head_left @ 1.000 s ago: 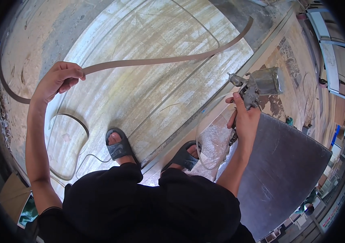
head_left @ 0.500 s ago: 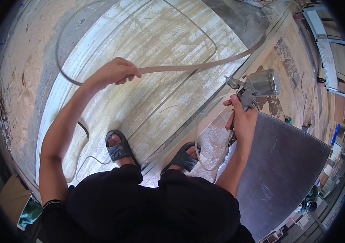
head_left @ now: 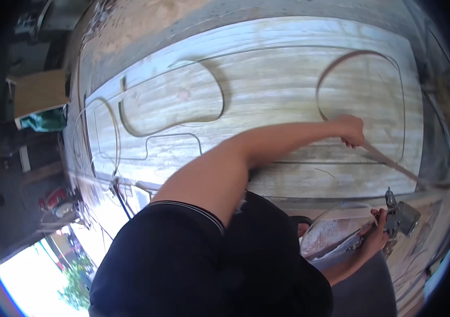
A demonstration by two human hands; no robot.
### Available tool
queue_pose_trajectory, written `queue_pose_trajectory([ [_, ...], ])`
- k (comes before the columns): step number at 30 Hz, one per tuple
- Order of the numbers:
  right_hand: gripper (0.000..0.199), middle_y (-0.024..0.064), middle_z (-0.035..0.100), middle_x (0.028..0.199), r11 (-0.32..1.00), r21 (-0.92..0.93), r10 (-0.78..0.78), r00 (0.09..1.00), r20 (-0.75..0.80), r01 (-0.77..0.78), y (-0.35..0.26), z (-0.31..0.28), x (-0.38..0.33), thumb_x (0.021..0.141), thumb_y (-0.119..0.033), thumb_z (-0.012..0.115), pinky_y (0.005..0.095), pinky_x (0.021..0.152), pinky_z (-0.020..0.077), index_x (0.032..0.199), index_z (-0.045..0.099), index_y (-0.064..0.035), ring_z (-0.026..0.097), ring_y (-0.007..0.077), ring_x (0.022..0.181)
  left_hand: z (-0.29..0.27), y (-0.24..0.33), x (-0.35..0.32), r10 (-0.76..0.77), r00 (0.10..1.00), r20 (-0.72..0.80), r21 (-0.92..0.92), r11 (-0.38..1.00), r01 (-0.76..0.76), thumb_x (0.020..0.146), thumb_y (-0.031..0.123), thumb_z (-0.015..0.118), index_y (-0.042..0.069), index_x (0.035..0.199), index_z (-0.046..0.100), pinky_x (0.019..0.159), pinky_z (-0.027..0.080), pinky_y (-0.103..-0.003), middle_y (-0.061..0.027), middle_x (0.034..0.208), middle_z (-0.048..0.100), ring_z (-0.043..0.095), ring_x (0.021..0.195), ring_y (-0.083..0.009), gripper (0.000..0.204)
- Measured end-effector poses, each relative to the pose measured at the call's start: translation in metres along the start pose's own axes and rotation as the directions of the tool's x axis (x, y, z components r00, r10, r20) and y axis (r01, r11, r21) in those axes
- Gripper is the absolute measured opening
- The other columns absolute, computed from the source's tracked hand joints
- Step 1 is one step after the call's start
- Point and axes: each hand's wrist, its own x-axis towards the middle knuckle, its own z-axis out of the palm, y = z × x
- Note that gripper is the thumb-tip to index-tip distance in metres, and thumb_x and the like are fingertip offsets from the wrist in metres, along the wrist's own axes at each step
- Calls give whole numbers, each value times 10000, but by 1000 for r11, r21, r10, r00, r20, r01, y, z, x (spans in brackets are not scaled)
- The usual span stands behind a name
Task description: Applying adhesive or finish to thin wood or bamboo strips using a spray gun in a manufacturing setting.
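My left hand (head_left: 349,131), arm stretched across my body, is closed on a long, flexible, flat brown strip (head_left: 388,161). One length of the strip runs from the fist down toward the far right; a curved length arcs above the hand over a large pale, streaky board (head_left: 267,79). At the lower right, my right hand (head_left: 377,232) grips a metal spray gun (head_left: 408,218) with a grey cup, its fingers wrapped round the handle. A thin clear hose loops beside that hand. Part of my right forearm shows below it.
More loops of strip (head_left: 222,95) lie on the board's left half. A dark sheet (head_left: 365,290) stands at the lower right. On the left are a brown panel (head_left: 40,92), a green bag (head_left: 48,121) and a bright opening (head_left: 29,274) with foliage.
My view has turned to the left. My left arm has swung across to the right with the strip still in hand. The spray gun stays in my right hand, now lower in view.
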Motion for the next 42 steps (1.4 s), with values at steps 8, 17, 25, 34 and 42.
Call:
queue_pose_trajectory([
  [8, 417, 160, 769, 1131, 998, 47, 34, 998, 53, -36, -21, 19, 16, 1069, -357, 633, 252, 391, 337, 1220, 699, 26, 475, 98, 394, 10, -2, 6, 91, 993, -71, 205, 976, -75, 737, 243, 772, 133, 734, 807, 711, 590, -365, -3, 690, 763, 759, 709, -166, 115],
  [17, 583, 134, 766, 1237, 984, 170, 38, 994, 106, -56, -15, 52, 35, 1086, -477, 573, 245, 522, 433, 1367, 611, 32, 498, 95, 518, 5, -5, 12, 30, 999, -40, 226, 974, -20, 734, 317, 764, 130, 759, 813, 715, 598, -416, -57, 737, 774, 773, 761, -223, 194],
  [25, 475, 232, 655, 1343, 795, 604, -122, 963, 242, -51, 18, 114, 80, 1151, -352, 441, 431, 1126, 533, 1325, 573, 70, 672, 317, 1228, 4, -13, 21, 61, 998, 13, 184, 981, -62, 810, 371, 739, 137, 786, 837, 707, 591, -373, -46, 747, 780, 763, 726, -198, 255],
  [34, 358, 217, 679, 1245, 707, 697, -79, 965, 249, -122, 38, 156, 76, 1128, -242, 536, 387, 1087, 560, 1268, 554, 87, 691, 288, 1178, 8, -20, 16, 28, 998, 53, 109, 994, -33, 922, 318, 723, 41, 960, 806, 663, 551, -322, -57, 818, 786, 687, 686, -147, 292],
  [42, 324, 207, 713, 1183, 634, 768, -78, 982, 171, -84, 46, 167, 72, 1122, -211, 549, 403, 1064, 574, 1288, 558, 67, 704, 296, 1174, 0, -23, -13, 575, 802, -163, 704, 637, -314, 899, 280, 764, 131, 1149, 788, 821, 551, -412, -136, 1058, 742, 707, 932, -293, 292],
])
